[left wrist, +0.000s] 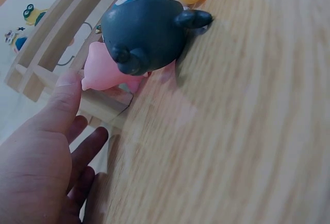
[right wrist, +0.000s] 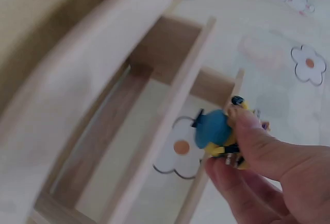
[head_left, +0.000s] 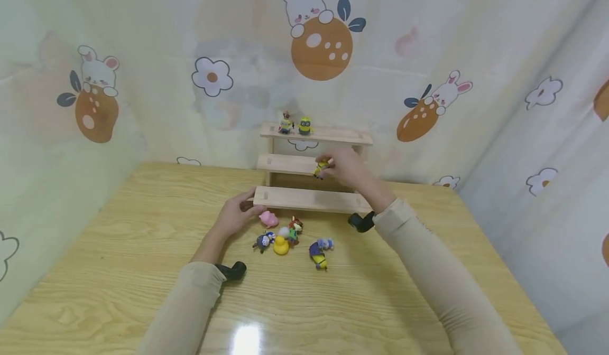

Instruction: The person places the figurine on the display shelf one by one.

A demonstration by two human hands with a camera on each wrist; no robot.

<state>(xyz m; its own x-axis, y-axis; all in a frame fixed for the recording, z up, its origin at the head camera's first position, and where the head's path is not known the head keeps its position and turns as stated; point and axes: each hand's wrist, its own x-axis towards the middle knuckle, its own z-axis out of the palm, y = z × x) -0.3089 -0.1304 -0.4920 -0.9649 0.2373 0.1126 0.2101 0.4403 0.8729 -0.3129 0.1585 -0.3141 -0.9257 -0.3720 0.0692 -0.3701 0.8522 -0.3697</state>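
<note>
My right hand (head_left: 349,170) pinches a small yellow Minion figurine (head_left: 320,168) with blue clothing in front of the middle tier of a wooden three-tier shelf (head_left: 309,199). The right wrist view shows the figurine's blue part (right wrist: 212,130) sticking out between thumb and fingers. At the left end of the bottom tier is my left hand (head_left: 234,215), its fingers loosely extended beside the wood. Its thumb (left wrist: 66,92) lies close to a pink pig figurine (left wrist: 103,69) in the left wrist view; whether it touches the wood or the pig, I cannot tell.
Two Minion figurines (head_left: 304,126) stand on the top tier's left part. In front of the shelf lie a yellow duck (head_left: 280,246), a fox figurine (head_left: 295,231), a dark blue figurine (head_left: 263,242), a Minion (head_left: 317,255) and a blue-white figurine (head_left: 325,244). A patterned curtain (head_left: 247,38) hangs behind.
</note>
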